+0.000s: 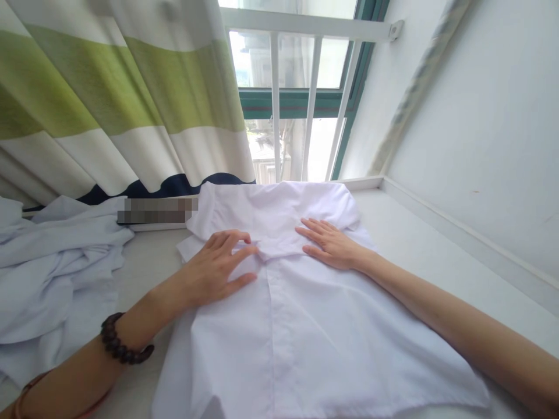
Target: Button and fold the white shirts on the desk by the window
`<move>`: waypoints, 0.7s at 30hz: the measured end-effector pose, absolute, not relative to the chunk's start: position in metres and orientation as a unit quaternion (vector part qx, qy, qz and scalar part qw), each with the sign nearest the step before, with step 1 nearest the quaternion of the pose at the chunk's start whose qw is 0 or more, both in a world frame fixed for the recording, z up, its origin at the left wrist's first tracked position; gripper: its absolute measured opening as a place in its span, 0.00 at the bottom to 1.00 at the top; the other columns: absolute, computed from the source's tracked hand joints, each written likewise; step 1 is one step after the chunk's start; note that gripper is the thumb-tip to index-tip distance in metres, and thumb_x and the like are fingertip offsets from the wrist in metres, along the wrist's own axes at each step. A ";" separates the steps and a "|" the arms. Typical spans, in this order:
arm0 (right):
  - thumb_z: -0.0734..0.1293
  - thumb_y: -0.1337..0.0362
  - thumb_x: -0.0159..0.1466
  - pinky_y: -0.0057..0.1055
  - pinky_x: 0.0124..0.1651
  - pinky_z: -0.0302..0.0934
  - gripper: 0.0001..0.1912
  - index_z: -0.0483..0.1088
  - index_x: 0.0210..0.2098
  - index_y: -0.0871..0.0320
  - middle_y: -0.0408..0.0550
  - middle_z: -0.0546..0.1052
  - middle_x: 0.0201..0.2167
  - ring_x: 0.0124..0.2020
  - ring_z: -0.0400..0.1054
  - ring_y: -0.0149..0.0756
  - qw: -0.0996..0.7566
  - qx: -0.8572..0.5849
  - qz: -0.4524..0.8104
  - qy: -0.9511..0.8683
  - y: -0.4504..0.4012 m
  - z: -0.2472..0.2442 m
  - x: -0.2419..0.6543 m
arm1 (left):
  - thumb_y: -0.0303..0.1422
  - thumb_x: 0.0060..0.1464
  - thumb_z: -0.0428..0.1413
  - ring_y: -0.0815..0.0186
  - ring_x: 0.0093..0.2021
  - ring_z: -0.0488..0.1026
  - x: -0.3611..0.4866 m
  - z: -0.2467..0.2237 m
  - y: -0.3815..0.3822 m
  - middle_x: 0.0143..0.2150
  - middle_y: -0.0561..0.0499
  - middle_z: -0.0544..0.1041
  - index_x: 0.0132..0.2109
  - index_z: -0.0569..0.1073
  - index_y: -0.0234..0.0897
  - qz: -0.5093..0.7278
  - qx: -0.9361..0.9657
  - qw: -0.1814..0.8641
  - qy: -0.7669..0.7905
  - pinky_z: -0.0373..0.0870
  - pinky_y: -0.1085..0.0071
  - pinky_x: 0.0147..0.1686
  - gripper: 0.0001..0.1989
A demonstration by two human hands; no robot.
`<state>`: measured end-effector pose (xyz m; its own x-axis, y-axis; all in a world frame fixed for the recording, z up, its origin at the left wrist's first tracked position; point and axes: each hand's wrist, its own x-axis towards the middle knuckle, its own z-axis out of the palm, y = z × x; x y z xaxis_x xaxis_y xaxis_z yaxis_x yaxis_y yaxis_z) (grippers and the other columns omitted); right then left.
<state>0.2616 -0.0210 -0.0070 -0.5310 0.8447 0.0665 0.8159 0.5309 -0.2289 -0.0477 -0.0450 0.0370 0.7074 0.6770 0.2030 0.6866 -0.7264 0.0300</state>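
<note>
A white button-front shirt lies spread in front of me, its placket running down the middle. Its far part is a layer of white cloth that ends in an edge across the front. My left hand is over the left side near that edge, fingers bent and apart, with no cloth visibly gripped. On the right, my right hand rests flat on the cloth with its fingers spread. A dark beaded bracelet circles my left wrist.
More crumpled white cloth lies at the left. Behind are a green and white curtain, white window bars and a teal window frame. A white wall rises on the right. A blurred-out item lies by the curtain.
</note>
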 end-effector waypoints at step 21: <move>0.62 0.34 0.53 0.29 0.23 0.45 0.30 0.70 0.27 0.58 0.42 0.71 0.18 0.16 0.53 0.29 -0.108 -0.218 0.219 -0.945 -0.121 0.033 0.206 | 0.33 0.43 0.60 0.55 0.35 0.74 -0.024 0.059 -0.149 0.36 0.51 0.77 0.36 0.73 0.41 0.230 -0.877 -0.186 -0.380 0.66 0.65 0.32 0.10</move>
<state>0.2057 -0.1208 0.0332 -0.8816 0.3641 -0.3004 0.4591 0.8093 -0.3664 -0.0236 -0.1493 0.0592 0.6063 0.5801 -0.5440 0.7511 -0.6424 0.1522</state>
